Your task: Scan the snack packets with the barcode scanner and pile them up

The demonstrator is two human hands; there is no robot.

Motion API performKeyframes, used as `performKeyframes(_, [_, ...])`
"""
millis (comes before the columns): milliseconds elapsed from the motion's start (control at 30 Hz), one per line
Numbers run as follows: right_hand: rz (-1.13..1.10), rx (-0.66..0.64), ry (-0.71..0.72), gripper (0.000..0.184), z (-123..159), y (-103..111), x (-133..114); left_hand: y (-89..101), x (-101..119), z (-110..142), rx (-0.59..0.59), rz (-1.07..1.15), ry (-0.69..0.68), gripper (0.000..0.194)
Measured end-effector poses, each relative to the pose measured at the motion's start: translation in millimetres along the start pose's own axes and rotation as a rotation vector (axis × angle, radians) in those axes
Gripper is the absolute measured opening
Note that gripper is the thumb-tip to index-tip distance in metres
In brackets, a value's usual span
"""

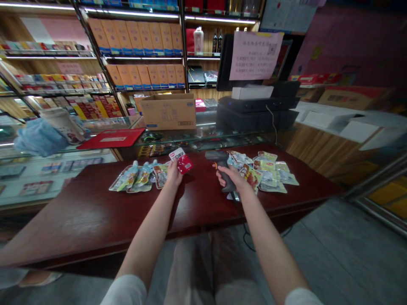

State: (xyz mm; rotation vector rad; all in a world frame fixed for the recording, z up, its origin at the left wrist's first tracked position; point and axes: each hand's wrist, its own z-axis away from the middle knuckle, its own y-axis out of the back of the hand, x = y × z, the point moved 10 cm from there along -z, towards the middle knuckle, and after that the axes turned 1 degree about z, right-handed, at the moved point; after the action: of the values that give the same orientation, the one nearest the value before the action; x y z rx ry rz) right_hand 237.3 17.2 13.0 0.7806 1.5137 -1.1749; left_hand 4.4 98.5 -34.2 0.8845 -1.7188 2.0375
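Observation:
My left hand [173, 174] is closed on a red and white snack packet [183, 162], held just above the table. Beside it on the left lie several spouted pouches [129, 176], with another small packet [160, 174] partly behind my hand. My right hand [231, 178] grips the handle of a dark barcode scanner [219, 157], whose head points left toward the red packet. A cable runs from the scanner's handle down past the table edge. To the right of the scanner is a pile of shiny snack packets [269, 173], some partly hidden by my hand.
Across the dark red table [85, 212] stands a glass counter with a cardboard box [168, 112], a red folder [111, 138] and a light blue cloth [40, 137]. A monitor [225, 63] with a pink paper sheet stands behind. Stocked shelves line the back wall.

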Motion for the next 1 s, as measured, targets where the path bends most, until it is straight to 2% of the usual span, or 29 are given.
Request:
performKeyframes(100, [-0.026,-0.113,-0.056,0.043,-20.5,-13.7,7.2,1.6,11.5,-3.7,-0.007,0.009,-0.048,0.014])
performKeyframes(200, [-0.037,-0.171,-0.092,0.043,-31.3,-19.9,18.3,0.9,15.8,-3.6,-0.025,0.011,-0.069,0.017])
performKeyframes(333, [-0.063,-0.141,-0.112,0.040,-32.4,-13.8,30.4,-4.1,16.3,-1.7,-0.085,-0.048,-0.109,0.026])
performKeyframes(500, [-0.061,-0.091,-0.154,0.038,-26.8,-4.6,37.7,-5.5,13.4,-0.4,-0.109,-0.149,-0.116,0.023])
performKeyframes(700, [-0.063,-0.136,-0.181,0.038,-25.7,-8.5,42.5,-8.7,15.6,5.3,-0.117,-0.211,-0.145,0.027])
performKeyframes(1000, [-0.017,-0.127,-0.197,0.037,-23.9,-11.9,43.8,-11.4,12.9,8.2,-0.101,-0.178,-0.105,0.018])
